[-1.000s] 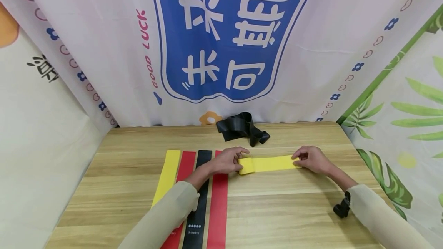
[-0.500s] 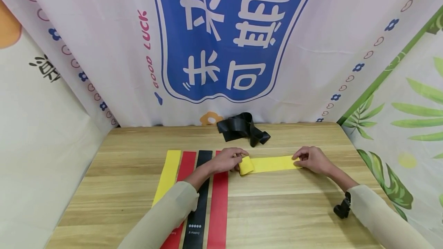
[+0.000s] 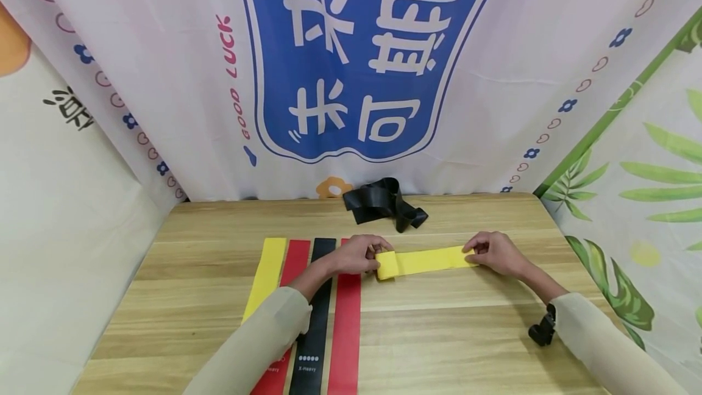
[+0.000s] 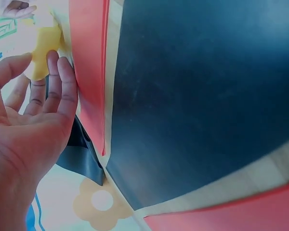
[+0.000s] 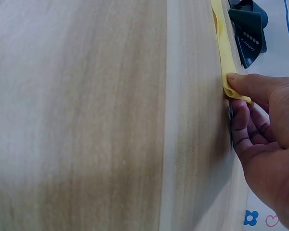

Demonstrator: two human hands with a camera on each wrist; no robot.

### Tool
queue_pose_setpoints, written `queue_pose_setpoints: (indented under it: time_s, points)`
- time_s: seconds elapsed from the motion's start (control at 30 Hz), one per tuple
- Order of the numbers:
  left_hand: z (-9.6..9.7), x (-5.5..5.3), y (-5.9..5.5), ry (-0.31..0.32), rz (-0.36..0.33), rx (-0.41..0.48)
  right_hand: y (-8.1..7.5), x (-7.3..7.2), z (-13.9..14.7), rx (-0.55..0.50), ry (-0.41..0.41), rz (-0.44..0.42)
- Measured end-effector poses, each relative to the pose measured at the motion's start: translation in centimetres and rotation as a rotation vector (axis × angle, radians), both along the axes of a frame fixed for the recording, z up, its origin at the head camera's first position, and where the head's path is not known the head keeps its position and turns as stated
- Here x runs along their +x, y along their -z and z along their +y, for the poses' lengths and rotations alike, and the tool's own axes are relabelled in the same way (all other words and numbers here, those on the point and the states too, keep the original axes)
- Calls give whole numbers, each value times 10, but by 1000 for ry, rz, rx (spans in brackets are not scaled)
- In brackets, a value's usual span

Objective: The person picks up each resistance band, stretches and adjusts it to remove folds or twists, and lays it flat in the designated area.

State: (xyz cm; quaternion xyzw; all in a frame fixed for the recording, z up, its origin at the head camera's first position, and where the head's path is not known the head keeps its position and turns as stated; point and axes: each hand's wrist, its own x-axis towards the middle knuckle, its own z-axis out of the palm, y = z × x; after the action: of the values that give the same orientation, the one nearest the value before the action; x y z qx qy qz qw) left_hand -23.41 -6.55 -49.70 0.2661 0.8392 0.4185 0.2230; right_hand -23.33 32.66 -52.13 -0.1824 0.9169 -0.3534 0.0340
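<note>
A yellow resistance band (image 3: 430,260) lies stretched sideways across the middle of the table, its left end turned over into a loose fold or roll. My left hand (image 3: 358,255) holds that folded end between thumb and fingers. In the left wrist view the yellow band (image 4: 47,41) shows just beyond the fingertips of my left hand (image 4: 36,110). At the band's other end, my right hand (image 3: 496,253) pinches the tip. The right wrist view shows the thumb of my right hand (image 5: 274,115) on top of the yellow band (image 5: 225,53), with the fingers curled beneath.
Left of the work lie a flat yellow band (image 3: 270,267), a red band (image 3: 296,258), a black band (image 3: 315,334) marked X-Heavy and another red band (image 3: 347,322). A crumpled black band (image 3: 384,201) sits at the back edge of the wooden table (image 3: 450,334), before a printed curtain (image 3: 493,120).
The folded left end of the yellow band tilted, then straightened and shifted slightly left with my left hand. My right hand has stayed in place.
</note>
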Motion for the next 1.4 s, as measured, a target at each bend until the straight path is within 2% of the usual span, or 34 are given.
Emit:
queue_pose_setpoints:
  time_s: [0.17, 0.53, 0.77, 0.87, 1.0, 1.17, 1.4]
  points:
    - [-3, -1, 0, 18, 7, 7, 0, 0, 0, -4, 1, -2]
    - [-7, 2, -2, -19, -45, 42, 1, 0, 0, 7, 5, 11]
    - [-13, 4, -2, -36, -117, 75, 1, 1, 0, -6, 2, 2]
    - [-16, 3, -3, -29, -64, 36, 0, 1, 0, -8, 7, -1]
    - [-19, 1, -2, -21, 50, -34, -1, 2, 0, -12, 11, -5]
    - [-23, 1, -1, -12, 154, -49, 0, 2, 3, -6, 15, -13]
    - [-27, 3, -2, -4, 204, -60, 1, 0, 8, -9, 28, -26]
